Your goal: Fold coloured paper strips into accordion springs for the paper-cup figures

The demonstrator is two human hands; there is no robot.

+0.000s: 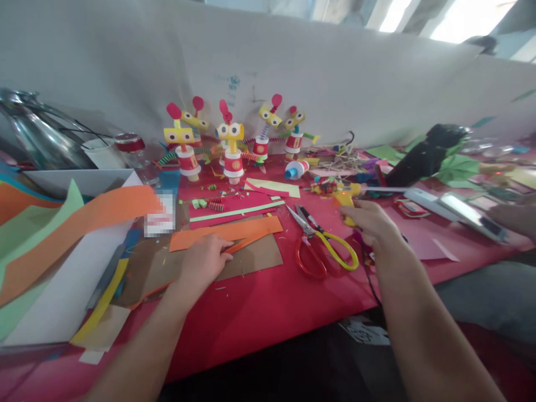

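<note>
My left hand (204,258) rests over a piece of brown cardboard (262,257), fingers closed on a narrow orange paper strip (245,243). Just behind it lies a wider orange paper strip (263,225). My right hand (371,220) grips a yellow glue gun (345,195), whose nozzle end is near small scraps. A dark cord hangs down below that hand. Between my hands lie scissors (312,269) with red and yellow handles, their blades pointing away from me.
Paper-cup figures (233,162) with big eyes stand along the wall. At left is a white box (75,279) with coloured paper, near a metal jug (46,134). A black object (422,153) stands at right; another person's hand (513,215) is beside a phone (473,215).
</note>
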